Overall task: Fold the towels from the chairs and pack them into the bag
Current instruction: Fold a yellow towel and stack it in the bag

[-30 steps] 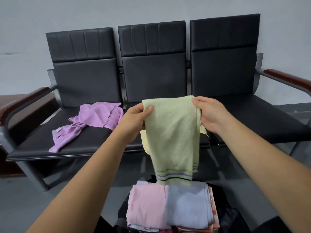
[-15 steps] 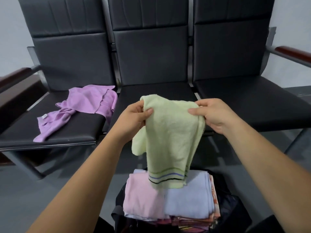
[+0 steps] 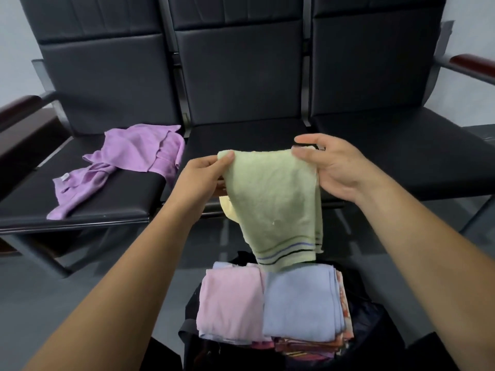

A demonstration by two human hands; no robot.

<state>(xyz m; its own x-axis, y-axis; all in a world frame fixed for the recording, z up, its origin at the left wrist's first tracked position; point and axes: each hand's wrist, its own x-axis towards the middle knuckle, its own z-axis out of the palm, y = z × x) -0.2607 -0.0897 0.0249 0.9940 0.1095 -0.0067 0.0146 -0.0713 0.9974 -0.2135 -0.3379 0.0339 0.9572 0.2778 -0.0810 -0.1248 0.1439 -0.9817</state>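
A light green towel (image 3: 276, 202) with striped hem hangs doubled in the air above the bag. My left hand (image 3: 201, 180) pinches its upper left corner. My right hand (image 3: 332, 167) pinches its upper right corner between thumb and fingers. Below, a black bag (image 3: 375, 325) holds a stack of folded towels, with a pink towel (image 3: 230, 306) and a pale blue towel (image 3: 300, 303) on top. A crumpled purple towel (image 3: 126, 162) lies on the left chair seat (image 3: 88, 204).
Three joined black chairs (image 3: 241, 76) stand against a grey wall, with wooden armrests at the far left (image 3: 16, 108) and far right (image 3: 474, 62). The middle and right seats hold nothing. Grey floor (image 3: 40, 303) surrounds the bag.
Both hands lowered the green towel toward the bag, and its hem now hangs just above the folded stack. The view tilted down and moved closer to the chairs.
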